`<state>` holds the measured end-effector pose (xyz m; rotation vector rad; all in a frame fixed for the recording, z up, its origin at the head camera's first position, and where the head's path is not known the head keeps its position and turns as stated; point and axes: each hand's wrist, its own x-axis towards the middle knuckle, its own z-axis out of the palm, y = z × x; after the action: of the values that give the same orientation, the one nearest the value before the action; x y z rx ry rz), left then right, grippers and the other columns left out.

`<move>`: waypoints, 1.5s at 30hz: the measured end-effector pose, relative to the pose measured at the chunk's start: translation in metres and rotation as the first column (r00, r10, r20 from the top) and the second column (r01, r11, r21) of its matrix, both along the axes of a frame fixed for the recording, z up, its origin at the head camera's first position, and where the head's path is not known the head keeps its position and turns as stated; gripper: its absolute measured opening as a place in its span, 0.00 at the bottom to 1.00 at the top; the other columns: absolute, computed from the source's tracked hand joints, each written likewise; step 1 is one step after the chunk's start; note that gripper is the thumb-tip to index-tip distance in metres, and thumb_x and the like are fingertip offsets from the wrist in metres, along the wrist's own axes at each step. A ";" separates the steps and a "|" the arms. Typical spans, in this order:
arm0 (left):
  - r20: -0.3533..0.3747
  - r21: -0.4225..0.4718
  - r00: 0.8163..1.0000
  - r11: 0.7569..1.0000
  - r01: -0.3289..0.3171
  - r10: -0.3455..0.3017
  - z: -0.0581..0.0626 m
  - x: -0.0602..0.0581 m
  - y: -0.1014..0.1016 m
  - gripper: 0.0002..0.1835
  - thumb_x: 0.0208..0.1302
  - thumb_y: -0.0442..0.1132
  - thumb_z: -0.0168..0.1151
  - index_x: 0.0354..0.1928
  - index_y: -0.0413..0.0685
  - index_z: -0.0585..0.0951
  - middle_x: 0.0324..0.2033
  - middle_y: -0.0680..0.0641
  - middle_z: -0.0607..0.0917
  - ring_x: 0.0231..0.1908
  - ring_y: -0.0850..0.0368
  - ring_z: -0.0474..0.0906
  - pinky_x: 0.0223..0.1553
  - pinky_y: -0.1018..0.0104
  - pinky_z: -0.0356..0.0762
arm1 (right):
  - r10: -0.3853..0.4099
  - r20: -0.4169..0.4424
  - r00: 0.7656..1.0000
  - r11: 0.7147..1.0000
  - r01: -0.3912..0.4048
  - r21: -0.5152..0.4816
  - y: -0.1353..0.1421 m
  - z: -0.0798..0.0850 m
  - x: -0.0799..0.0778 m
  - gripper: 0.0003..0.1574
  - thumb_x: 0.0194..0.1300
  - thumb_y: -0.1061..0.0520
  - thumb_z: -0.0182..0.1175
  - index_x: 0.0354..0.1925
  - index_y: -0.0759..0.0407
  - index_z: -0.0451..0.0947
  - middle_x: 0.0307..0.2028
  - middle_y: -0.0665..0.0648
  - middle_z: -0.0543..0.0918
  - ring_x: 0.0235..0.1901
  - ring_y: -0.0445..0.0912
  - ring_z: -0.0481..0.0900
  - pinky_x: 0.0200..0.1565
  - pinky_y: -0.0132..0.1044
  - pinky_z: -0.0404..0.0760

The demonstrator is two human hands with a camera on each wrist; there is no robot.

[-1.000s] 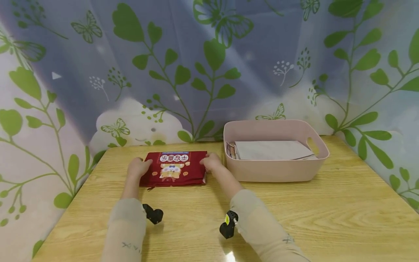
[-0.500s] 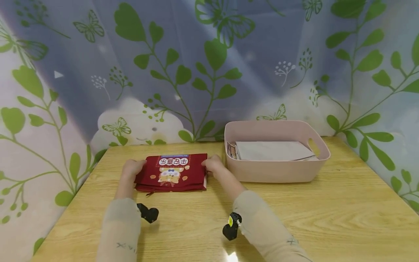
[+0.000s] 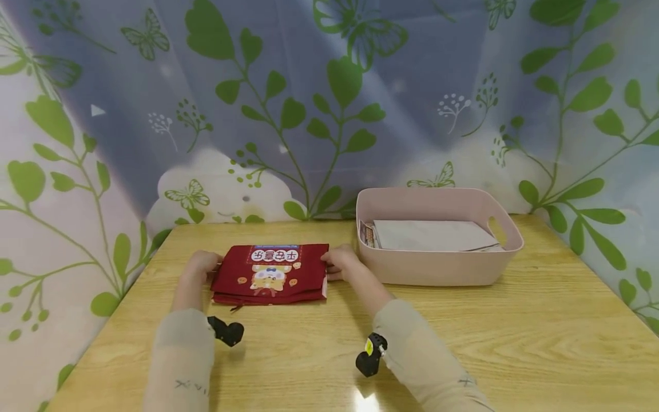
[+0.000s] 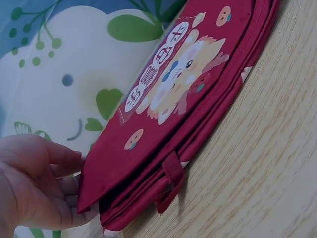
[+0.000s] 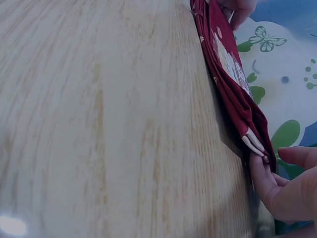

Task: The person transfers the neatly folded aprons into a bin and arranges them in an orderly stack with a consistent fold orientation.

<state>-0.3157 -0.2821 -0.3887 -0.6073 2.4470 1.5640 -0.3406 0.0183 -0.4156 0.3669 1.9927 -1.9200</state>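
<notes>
A folded red cloth with a cartoon animal and white lettering lies on the wooden table, its printed side up. A short fabric strap sticks out at its near edge. At the cloth's left end is my left hand, its fingers loosely bent beside and partly behind the corner, the thumb side off the printed top. My right hand is at the opposite end. In the right wrist view, a lower fingertip meets the folded edge, while another finger stretches out apart from the cloth.
A pink plastic basket with a cutout handle stands right of the cloth, close to my right hand. Flat white material lies inside it. A patterned curtain hangs behind the table.
The cloth has shifted a little toward me. My left hand has drawn outward to the left, and both hands have loosened from the cloth's ends.
</notes>
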 end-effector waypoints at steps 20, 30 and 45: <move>0.042 0.192 0.992 0.975 0.109 -0.119 0.010 0.016 -0.019 0.23 0.67 0.33 0.47 0.60 0.26 0.64 0.23 0.52 0.79 0.23 0.63 0.77 0.27 0.71 0.79 | 0.075 0.036 0.997 0.997 -0.074 -0.027 0.010 0.008 0.012 0.27 0.61 0.71 0.54 0.59 0.69 0.65 0.44 0.66 0.74 0.28 0.51 0.78 0.39 0.43 0.82; 0.044 0.189 0.991 0.975 0.118 -0.129 0.022 0.025 -0.026 0.23 0.67 0.34 0.49 0.61 0.27 0.64 0.21 0.53 0.80 0.21 0.64 0.77 0.26 0.73 0.78 | 0.140 0.137 0.981 0.935 -0.085 -0.344 0.007 -0.102 -0.069 0.16 0.55 0.65 0.65 0.43 0.68 0.76 0.43 0.66 0.78 0.41 0.58 0.79 0.42 0.50 0.80; 0.037 0.187 0.994 0.978 0.098 -0.107 0.028 0.027 -0.032 0.23 0.66 0.34 0.51 0.60 0.28 0.66 0.22 0.54 0.80 0.22 0.64 0.76 0.26 0.73 0.78 | 0.059 0.131 0.990 0.965 -0.023 -0.263 -0.006 -0.007 0.007 0.15 0.58 0.66 0.61 0.44 0.71 0.76 0.41 0.67 0.81 0.41 0.57 0.81 0.44 0.48 0.80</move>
<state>-0.2882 -0.3137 -0.3602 -0.4721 2.2291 1.6904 -0.3338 0.0125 -0.4230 0.3732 1.6230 -2.0384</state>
